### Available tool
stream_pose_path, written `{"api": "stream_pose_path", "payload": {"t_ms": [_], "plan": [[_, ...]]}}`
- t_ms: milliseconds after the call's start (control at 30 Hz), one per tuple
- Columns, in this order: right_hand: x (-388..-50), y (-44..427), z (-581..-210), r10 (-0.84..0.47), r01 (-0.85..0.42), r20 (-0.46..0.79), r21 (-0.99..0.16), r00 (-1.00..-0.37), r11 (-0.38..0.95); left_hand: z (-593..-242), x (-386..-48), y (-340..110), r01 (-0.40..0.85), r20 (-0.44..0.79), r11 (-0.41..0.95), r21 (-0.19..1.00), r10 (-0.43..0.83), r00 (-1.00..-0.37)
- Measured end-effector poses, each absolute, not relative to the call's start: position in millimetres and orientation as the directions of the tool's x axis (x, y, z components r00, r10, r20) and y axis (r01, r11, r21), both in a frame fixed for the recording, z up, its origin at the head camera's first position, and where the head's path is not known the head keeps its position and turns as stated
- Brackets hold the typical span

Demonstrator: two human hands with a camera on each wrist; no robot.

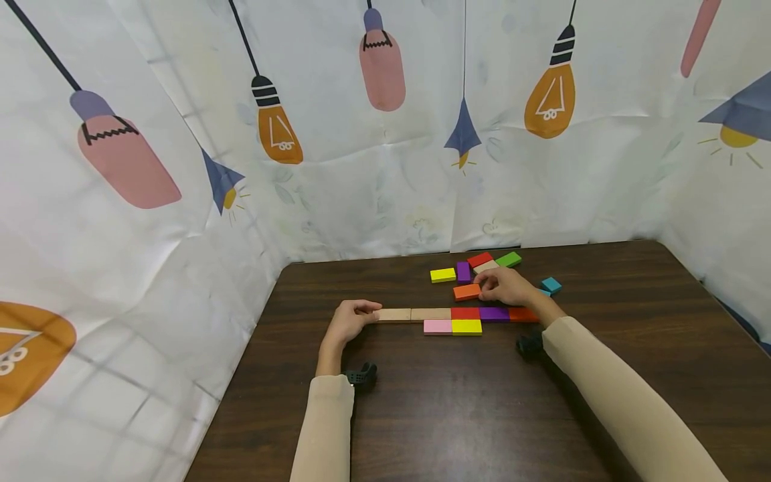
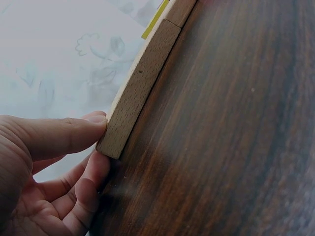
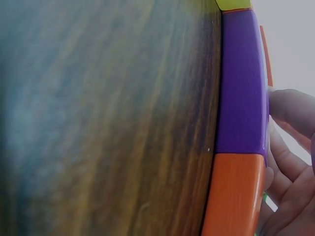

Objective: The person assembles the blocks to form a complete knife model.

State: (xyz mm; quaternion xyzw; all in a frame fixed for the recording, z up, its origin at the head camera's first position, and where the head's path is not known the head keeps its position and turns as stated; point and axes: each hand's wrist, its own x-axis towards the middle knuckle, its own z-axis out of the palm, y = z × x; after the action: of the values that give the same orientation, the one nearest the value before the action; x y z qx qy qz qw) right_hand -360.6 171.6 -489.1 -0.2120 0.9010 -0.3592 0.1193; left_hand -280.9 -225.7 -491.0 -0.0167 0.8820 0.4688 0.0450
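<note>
My left hand pinches the left end of a plain wooden block, thumb on one side in the left wrist view. That block begins a straight row: another wooden block, then red, purple and orange-red. Pink and yellow blocks lie against the row's near side. Beyond the row, my right hand holds the right end of an orange block between thumb and fingers; in the right wrist view the fingers are partly hidden behind the purple block.
Behind the row lie loose blocks: yellow, purple, red, wooden and green. A blue block lies right of my right hand, another partly hidden beside it. A patterned curtain borders the brown table.
</note>
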Motion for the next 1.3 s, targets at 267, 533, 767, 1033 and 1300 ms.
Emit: {"api": "stream_pose_path", "payload": {"t_ms": [267,533,767,1033,1300], "plan": [[-349,178,-480,-0.426,-0.291,-0.027,-0.692,-0.904,0.661,-493,-282,-226,-0.078,-0.100,0.547,0.834,0.011,-0.995],[-332,190,-468,-0.420,-0.336,0.058,-0.701,-0.906,0.628,-493,-282,-225,-0.072,-0.092,0.552,0.831,0.008,-0.996],[-315,204,-465,-0.410,-0.368,0.125,-0.718,-0.904,0.592,-492,-281,-226,-0.068,-0.092,0.558,0.827,0.015,-0.996],[-294,217,-467,-0.381,-0.360,0.140,-0.712,-0.914,0.602,-491,-281,-225,-0.076,-0.095,0.562,0.823,0.005,-0.995],[-280,227,-476,-0.377,-0.375,0.158,-0.695,-0.912,0.614,-490,-281,-225,-0.070,-0.089,0.568,0.820,0.005,-0.996]]}}
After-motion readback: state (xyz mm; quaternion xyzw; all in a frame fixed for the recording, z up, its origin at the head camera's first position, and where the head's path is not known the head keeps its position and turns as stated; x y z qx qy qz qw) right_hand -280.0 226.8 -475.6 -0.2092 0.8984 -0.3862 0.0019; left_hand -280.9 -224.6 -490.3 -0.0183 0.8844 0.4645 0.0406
